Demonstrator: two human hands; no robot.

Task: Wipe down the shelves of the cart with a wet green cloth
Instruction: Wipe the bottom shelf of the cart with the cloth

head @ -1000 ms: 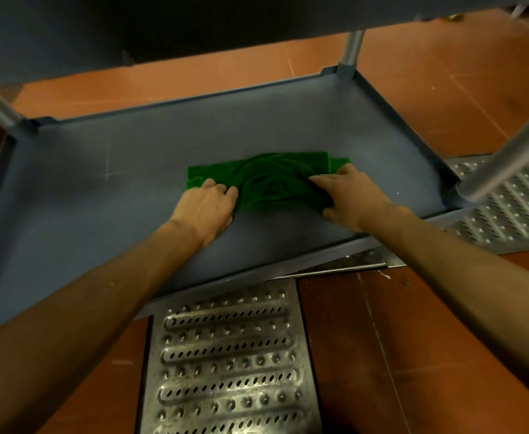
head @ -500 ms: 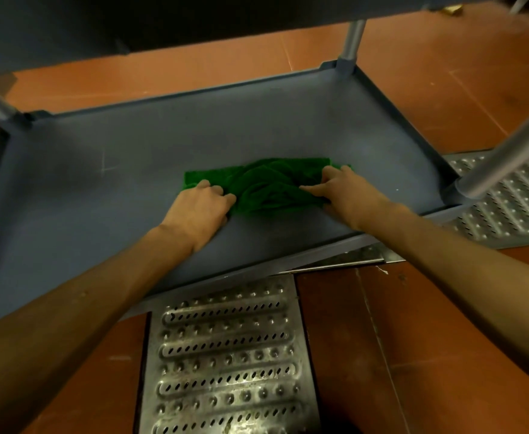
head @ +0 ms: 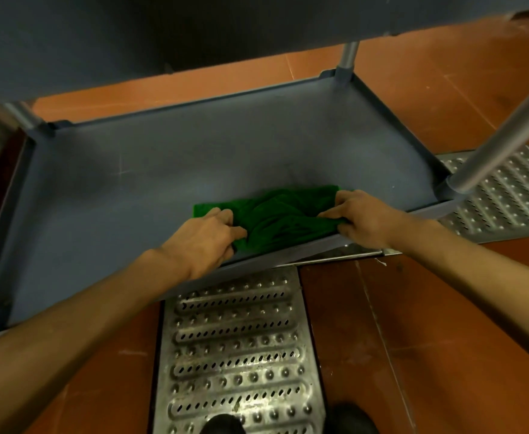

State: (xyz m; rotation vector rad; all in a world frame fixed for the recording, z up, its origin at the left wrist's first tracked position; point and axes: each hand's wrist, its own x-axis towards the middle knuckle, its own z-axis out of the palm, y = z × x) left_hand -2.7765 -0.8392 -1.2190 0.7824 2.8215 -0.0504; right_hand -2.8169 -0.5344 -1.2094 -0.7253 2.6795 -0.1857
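Two hands grip a bunched green cloth [head: 275, 219] on the cart's lower shelf [head: 131, 189], close to that shelf's near rim. Left hand [head: 207, 238]: fingers curled onto the cloth's left end. Right hand [head: 365, 219]: thumb and fingers pinching its right end. Metal grating [head: 235, 355] lies on the floor just in front of the shelf.

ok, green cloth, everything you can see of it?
The green cloth looks like terry fabric, bunched into folds in the middle, flatter at its left end. It lies on the cart's lower shelf, by the front rim, right of centre. The left hand grips its left end, the right hand pinches its right end. Wetness cannot be judged.
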